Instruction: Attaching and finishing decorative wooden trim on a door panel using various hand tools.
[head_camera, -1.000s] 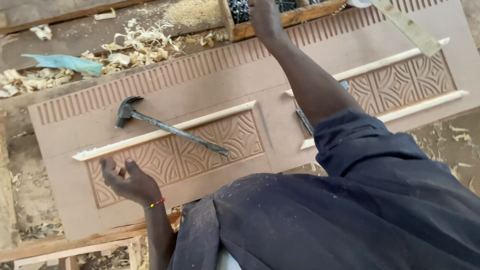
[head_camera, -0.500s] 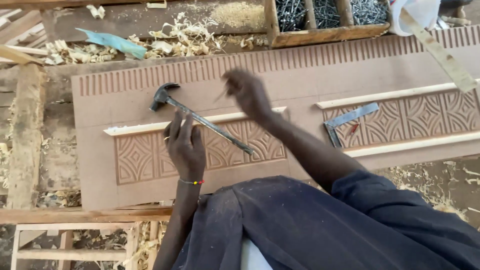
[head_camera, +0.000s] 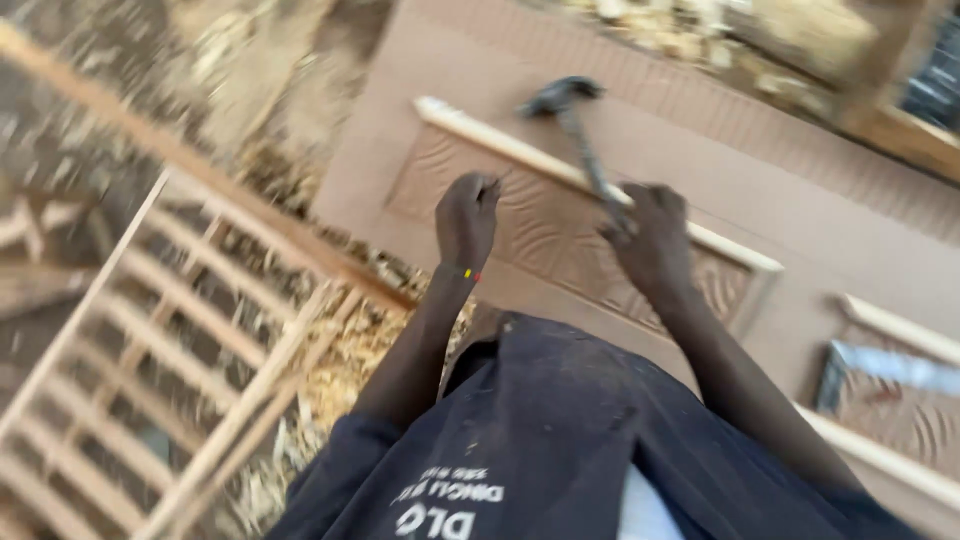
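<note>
The hammer lies with its long axis from the upper left to the lower right of the picture. Its dark head points toward the far edge of the brown carved door panel, and its thin handle runs down across the pale wooden strip toward the person. The lower end of the handle goes into the right hand.

The right hand is closed around this lower end, with the knuckles up and the fingers curled under. The right forearm comes from the lower right of the picture and goes up to the hand in an almost straight line. The left hand is over the carved field of the panel, just below the strip and near its left end. Its fingers are bent together at the tip, as in a pinch; the picture is too blurred to tell whether something small is between them. A thin coloured band is on the left wrist. The left elbow is bent close to the dark shirt.

Beside the panel's left edge stands a wooden frame with slats, above wood shavings.

Half a second ago the hammer lay free on the panel and the right hand was above it; now this hand grips the handle. The left hand has moved a little toward the strip.
</note>
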